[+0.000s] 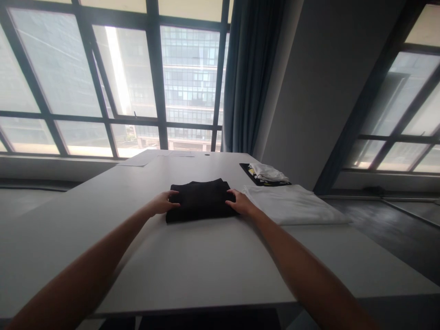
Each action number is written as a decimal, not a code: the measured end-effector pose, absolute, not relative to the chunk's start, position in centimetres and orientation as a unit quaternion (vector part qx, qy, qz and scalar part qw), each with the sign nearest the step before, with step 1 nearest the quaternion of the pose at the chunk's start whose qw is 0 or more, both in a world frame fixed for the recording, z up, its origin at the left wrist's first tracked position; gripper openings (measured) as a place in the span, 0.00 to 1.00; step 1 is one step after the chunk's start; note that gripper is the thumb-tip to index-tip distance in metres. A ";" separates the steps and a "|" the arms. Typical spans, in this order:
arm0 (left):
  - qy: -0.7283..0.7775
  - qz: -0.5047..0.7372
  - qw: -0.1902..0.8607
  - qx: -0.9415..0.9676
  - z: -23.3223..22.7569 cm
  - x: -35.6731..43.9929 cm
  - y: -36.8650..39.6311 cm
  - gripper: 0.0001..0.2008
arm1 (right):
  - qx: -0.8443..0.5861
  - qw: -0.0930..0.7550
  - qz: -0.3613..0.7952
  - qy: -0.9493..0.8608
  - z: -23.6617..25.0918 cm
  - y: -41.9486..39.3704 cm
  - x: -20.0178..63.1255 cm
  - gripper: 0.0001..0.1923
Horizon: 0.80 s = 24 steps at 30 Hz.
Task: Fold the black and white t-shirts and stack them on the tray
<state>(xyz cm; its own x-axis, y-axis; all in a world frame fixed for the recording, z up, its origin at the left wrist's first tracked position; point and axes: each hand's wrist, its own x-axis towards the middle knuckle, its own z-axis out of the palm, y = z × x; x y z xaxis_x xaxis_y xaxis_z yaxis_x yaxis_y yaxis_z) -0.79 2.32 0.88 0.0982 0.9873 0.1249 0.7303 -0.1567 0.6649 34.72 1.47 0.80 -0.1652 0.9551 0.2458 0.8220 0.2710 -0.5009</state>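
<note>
Folded black cloth (pixel 201 202) flat on white worktop (pixel 195 270), fingers of left hand (pixel 162 203) and right hand (pixel 243 203) grasping its opposite side edges, white cloth (pixel 299 206) just right, small cloth pile (pixel 268 173) behind that.

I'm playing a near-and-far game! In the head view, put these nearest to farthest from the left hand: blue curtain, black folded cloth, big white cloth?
1. Black folded cloth: touching the left hand.
2. Big white cloth: on the table, to the right.
3. Blue curtain: hanging beyond the table.
</note>
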 end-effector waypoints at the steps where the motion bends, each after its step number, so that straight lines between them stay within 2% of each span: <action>1: 0.602 0.286 0.209 0.716 1.0 -0.5 2.0 0.30 | -0.584 0.263 0.120 -0.758 1.0 1.3 34.5 0.26; 4: 0.562 0.322 0.140 0.749 1.9 0.5 0.8 0.26 | -0.561 0.284 0.089 -0.772 1.5 0.9 33.8 0.21; 9: 0.520 0.394 0.033 0.757 3.1 1.2 -0.2 0.29 | -0.534 0.348 0.024 -0.770 1.9 0.7 33.8 0.18; 15: 0.613 0.261 0.082 0.741 0.7 0.6 1.5 0.28 | -0.608 0.271 0.040 -0.745 0.4 1.7 34.1 0.21; 19: 0.597 0.270 0.081 0.752 -0.3 0.1 2.2 0.27 | -0.616 0.246 0.039 -0.747 0.0 1.9 34.1 0.22; 22: 0.593 0.269 0.084 0.754 0.3 0.2 1.7 0.27 | -0.621 0.239 0.032 -0.746 0.4 1.5 34.0 0.22; 24: 0.588 0.271 0.051 0.760 1.2 0.8 0.8 0.27 | -0.635 0.230 0.011 -0.737 1.0 0.9 33.7 0.22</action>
<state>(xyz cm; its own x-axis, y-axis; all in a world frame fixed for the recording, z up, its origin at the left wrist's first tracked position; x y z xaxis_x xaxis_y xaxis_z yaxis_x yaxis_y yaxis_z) 0.82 0.83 1.25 0.1611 0.9220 0.3521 0.8671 -0.3026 0.3957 33.72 0.88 0.98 -0.0870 0.9414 0.3258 0.9317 0.1927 -0.3080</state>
